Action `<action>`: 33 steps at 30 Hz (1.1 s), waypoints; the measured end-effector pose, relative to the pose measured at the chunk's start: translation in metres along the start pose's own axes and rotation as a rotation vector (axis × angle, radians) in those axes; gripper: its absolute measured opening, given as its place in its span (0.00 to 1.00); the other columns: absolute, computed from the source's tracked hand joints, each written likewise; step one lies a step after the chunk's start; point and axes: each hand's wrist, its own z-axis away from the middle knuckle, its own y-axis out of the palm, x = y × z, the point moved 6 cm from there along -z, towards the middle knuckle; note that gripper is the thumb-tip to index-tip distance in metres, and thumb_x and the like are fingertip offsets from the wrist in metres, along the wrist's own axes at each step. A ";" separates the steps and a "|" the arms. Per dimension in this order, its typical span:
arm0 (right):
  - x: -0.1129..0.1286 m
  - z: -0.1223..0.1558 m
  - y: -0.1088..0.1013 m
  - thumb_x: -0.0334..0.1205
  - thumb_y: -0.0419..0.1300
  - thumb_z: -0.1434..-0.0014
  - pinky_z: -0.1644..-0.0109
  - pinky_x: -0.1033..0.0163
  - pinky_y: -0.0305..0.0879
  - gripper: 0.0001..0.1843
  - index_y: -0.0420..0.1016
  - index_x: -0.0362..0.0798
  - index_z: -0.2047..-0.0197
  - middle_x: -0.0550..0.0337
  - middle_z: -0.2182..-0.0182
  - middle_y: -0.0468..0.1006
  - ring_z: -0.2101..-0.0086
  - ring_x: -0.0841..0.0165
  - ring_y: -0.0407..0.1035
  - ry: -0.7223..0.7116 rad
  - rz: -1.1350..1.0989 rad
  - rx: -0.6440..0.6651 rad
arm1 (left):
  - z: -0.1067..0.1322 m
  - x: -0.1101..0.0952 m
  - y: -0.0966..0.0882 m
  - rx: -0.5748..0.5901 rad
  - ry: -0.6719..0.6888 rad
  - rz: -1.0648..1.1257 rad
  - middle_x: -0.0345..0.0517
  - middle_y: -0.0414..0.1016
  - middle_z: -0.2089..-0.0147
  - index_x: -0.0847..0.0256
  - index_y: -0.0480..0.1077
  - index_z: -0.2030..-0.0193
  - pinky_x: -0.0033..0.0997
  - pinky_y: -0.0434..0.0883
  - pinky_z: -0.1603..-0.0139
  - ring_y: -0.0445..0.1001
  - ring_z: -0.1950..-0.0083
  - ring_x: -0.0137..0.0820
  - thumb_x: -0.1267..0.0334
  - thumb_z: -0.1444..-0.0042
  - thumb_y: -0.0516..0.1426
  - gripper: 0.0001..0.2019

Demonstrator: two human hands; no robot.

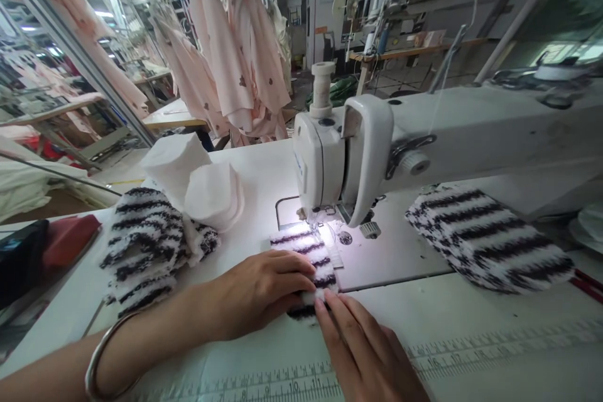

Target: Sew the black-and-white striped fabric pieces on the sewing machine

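Note:
A small piece of fluffy black-and-white striped fabric (301, 240) lies flat under the needle area of a white sewing machine (325, 157). My left hand (264, 289) rests over its left side, fingers together and pressing down on the cloth. At the near right edge, the fingertips of my right hand (362, 345) pinch the fabric close to the left fingers. The machine's lamp lights the far end of the piece. Part of the fabric is hidden beneath my left hand.
Left of the machine sit a crumpled striped fabric pile (141, 239) and stacks of white pads (214, 195). A stack of striped pieces (485, 239) lies to the right. A printed ruler (292, 386) runs along the front edge. Pink garments (235, 50) hang behind.

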 end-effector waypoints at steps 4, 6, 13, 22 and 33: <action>-0.007 -0.015 0.000 0.27 0.39 0.37 0.56 0.59 0.62 0.24 0.72 0.43 0.48 0.54 0.48 0.72 0.48 0.62 0.64 0.044 -0.036 -0.087 | -0.001 0.012 -0.003 -0.048 0.002 -0.002 0.52 0.70 0.48 0.64 0.69 0.52 0.34 0.67 0.41 0.69 0.46 0.31 0.68 0.36 0.48 0.11; -0.009 -0.021 0.000 0.26 0.38 0.38 0.55 0.59 0.61 0.25 0.72 0.44 0.49 0.55 0.48 0.73 0.48 0.63 0.64 0.057 -0.043 -0.092 | -0.002 0.017 -0.005 -0.080 0.014 -0.008 0.52 0.71 0.48 0.64 0.68 0.52 0.35 0.68 0.42 0.69 0.45 0.32 0.68 0.37 0.48 0.11; -0.021 -0.036 0.006 0.20 0.37 0.44 0.51 0.59 0.59 0.31 0.70 0.47 0.46 0.61 0.46 0.70 0.46 0.67 0.60 0.094 -0.056 -0.041 | -0.008 0.030 -0.009 -0.140 -0.022 -0.064 0.54 0.71 0.48 0.65 0.68 0.51 0.35 0.68 0.43 0.68 0.44 0.34 0.69 0.37 0.49 0.11; -0.056 -0.052 0.012 0.20 0.42 0.49 0.60 0.57 0.66 0.32 0.71 0.53 0.48 0.55 0.60 0.72 0.57 0.63 0.66 0.095 -0.296 0.078 | -0.013 0.032 -0.008 -0.090 -0.173 -0.204 0.51 0.70 0.56 0.61 0.67 0.49 0.39 0.71 0.53 0.69 0.55 0.34 0.69 0.36 0.47 0.13; -0.051 -0.061 -0.001 0.19 0.41 0.49 0.60 0.59 0.67 0.29 0.72 0.44 0.51 0.54 0.55 0.74 0.59 0.66 0.68 -0.007 -0.138 -0.079 | -0.020 0.031 -0.005 -0.150 -0.196 -0.420 0.48 0.66 0.61 0.64 0.67 0.57 0.39 0.69 0.62 0.65 0.61 0.36 0.68 0.41 0.52 0.08</action>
